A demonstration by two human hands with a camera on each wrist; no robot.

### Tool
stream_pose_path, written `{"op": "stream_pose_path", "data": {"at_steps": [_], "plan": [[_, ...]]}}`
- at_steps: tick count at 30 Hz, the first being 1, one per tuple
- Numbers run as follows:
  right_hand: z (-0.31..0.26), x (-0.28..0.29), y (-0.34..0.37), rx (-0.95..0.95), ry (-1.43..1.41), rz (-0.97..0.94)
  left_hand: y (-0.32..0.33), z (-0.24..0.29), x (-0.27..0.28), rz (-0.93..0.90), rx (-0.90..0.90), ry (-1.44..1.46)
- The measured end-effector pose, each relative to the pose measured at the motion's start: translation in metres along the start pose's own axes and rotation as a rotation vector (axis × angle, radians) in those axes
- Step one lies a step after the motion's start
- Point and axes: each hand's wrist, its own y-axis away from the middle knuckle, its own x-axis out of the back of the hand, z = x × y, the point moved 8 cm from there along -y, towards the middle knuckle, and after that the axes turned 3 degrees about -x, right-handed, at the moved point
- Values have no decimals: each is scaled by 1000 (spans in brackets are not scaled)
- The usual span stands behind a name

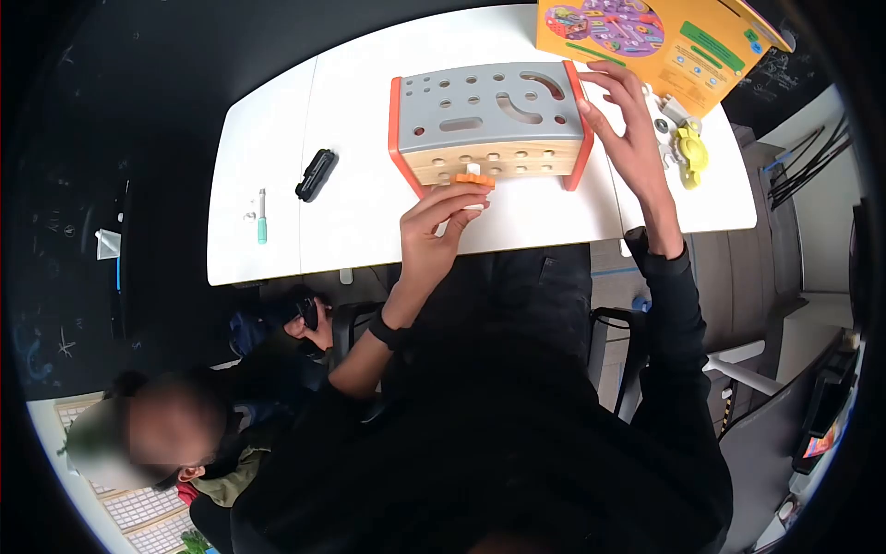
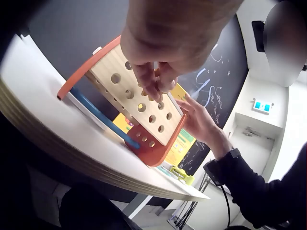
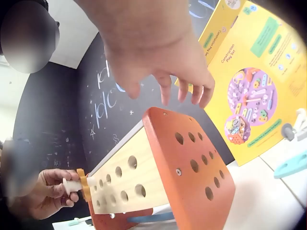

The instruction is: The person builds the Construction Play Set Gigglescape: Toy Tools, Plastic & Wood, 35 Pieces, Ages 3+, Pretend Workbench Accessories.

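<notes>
A toy workbench with a grey holed top, wooden sides and red end panels stands on the white table. My left hand is at its near wooden side. Between thumb and fingers it pinches a white plastic bolt, which passes through a flat orange piece. The bolt's tip is right at a hole near the left end of that side. My right hand is beside the right red end panel, fingers spread and loosely bent, holding nothing. The left wrist view mostly hides the bolt behind the fingers.
A yellow box stands at the back right, with yellow-green toy pieces before it. Left of the workbench lie a black case and a teal-handled screwdriver. Another person sits at the lower left.
</notes>
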Motion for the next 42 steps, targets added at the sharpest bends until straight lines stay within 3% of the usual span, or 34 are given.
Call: {"op": "stream_pose_path", "data": {"at_steps": [3,6,11,22,24,25,30,33,35,36,38,39,40,42], "plan": [[12,-16,-13,-70,-94,-79,-3,5,2,-23,-76,-117],[16,-33,-16,-66,-60,-105,-4,-4,5,38,57,-29],[26,-57,-9,-158,-393,-181,-8,-11,8,86,78,19],[32,-64,-9,-132,-280,-161,-12,-12,18,203,91,-59],[23,-62,-7,-166,-377,-168,-12,-12,18,177,137,-75],[24,-63,-7,-181,-396,-168,-13,-9,19,166,71,-112],[30,-72,-10,-195,-372,-171,-21,-15,56,206,57,-224],[29,-69,-9,-154,-314,-171,-32,-17,82,278,40,2],[29,-70,-9,-174,-316,-175,-40,-18,97,312,123,343],[30,-78,-10,-170,-311,-180,-44,-31,106,319,122,348],[28,-76,-10,-219,-323,-191,-57,-24,117,288,-19,152],[28,-76,-10,-213,-336,-185,-62,-23,116,211,-6,-122],[30,-77,-10,-215,-336,-188,-65,-24,116,213,-2,-122],[36,-79,-8,-237,-354,-193,-73,-18,100,67,-51,-479]]}}
